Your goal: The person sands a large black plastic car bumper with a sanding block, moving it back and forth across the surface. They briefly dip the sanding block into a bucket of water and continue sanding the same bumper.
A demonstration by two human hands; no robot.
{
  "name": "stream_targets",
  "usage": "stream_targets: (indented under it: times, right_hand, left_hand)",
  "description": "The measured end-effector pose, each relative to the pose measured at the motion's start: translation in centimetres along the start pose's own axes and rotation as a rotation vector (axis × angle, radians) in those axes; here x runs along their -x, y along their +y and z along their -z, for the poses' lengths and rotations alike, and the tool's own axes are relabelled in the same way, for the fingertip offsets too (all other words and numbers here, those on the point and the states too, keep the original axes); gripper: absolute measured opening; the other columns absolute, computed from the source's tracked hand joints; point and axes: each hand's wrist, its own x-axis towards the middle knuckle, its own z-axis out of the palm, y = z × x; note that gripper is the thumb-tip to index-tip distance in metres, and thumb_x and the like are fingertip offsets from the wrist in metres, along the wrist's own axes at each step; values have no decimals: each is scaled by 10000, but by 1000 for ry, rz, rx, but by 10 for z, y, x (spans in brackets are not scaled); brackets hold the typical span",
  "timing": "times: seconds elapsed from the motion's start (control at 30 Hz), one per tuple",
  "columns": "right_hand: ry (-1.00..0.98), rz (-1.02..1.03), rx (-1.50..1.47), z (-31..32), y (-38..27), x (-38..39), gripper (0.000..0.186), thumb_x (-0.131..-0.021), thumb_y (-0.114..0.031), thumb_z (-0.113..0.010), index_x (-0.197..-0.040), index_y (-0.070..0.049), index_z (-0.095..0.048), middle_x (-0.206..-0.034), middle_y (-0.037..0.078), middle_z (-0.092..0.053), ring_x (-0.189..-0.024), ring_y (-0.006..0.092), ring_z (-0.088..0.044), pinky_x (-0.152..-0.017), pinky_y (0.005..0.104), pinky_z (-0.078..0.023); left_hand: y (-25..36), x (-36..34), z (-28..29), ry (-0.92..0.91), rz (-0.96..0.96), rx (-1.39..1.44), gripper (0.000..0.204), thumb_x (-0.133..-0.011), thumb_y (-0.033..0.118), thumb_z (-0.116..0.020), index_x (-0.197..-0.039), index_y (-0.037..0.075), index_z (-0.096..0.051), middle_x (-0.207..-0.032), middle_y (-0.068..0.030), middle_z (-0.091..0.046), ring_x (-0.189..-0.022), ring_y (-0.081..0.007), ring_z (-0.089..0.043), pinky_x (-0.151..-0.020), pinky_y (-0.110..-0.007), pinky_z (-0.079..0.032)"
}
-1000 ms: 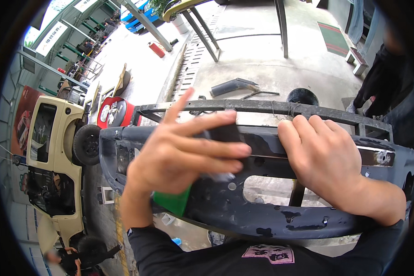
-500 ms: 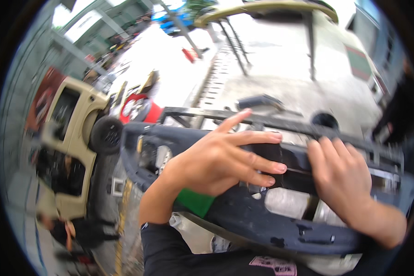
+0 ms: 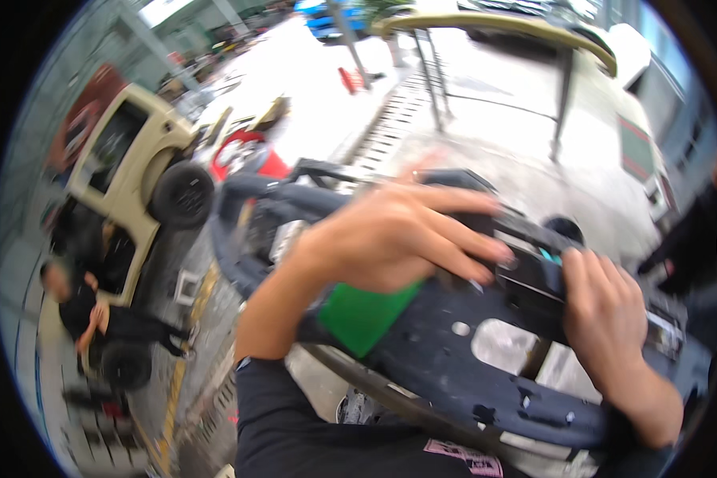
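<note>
A large dark vehicle bumper (image 3: pixel 430 358) with oval cutouts lies across the front of me. Along its far middle runs a glossy black panel (image 3: pixel 526 288). My left hand (image 3: pixel 390 239) reaches over the bumper's left part, its fingers spread and slightly blurred, fingertips at the panel's left end. Whether those tips press on the panel I cannot tell. Farther right, my right hand (image 3: pixel 605 299) has its fingers curled over the panel's far edge, with the thumb hidden. A green sheet (image 3: pixel 366 319) lies on the bumper below my left wrist.
Under the bumper's far side shows a dark metal frame (image 3: pixel 661 319). A stand with a curved olive part (image 3: pixel 486 21) stands beyond. At left are a beige vehicle (image 3: pixel 119 159), a red bucket (image 3: pixel 271 165) and a person in black (image 3: pixel 95 311). Another person (image 3: pixel 685 223) stands at right.
The whole view has tilted and shifted. My left hand sits a little farther right, so more of the green sheet shows. The right hand stays curled over the panel.
</note>
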Motion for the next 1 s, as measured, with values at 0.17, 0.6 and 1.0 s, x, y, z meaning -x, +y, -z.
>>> stream_targets:
  times: [0.17,0.6,1.0]
  right_hand:
    - [-14,46,44,3,3,18,88,-804,-112,-619,-883,-92,-585,-720,10,-545,-653,154,-594,-585,280,-457]
    - [20,35,56,13,2,30,109,-795,-122,-637,-872,-87,-568,-722,5,-550,-651,140,-601,-568,269,-455]
    - [34,33,69,10,3,27,109,-786,-122,-643,-844,-93,-556,-699,0,-521,-632,137,-581,-553,272,-440]
  left_hand:
    - [33,-9,-14,-44,-34,-34,464,-733,-60,-643,-955,311,-810,-1222,79,-738,-1331,-243,-588,-1190,-619,-243]
    - [47,-16,-5,-40,-53,-184,329,-771,75,-683,-891,352,-816,-1141,85,-766,-1270,-228,-635,-1212,-618,-208]
    - [21,-2,9,108,58,140,412,-756,15,-529,-1063,80,-797,-1149,-146,-756,-1211,-352,-664,-1177,-574,-280]
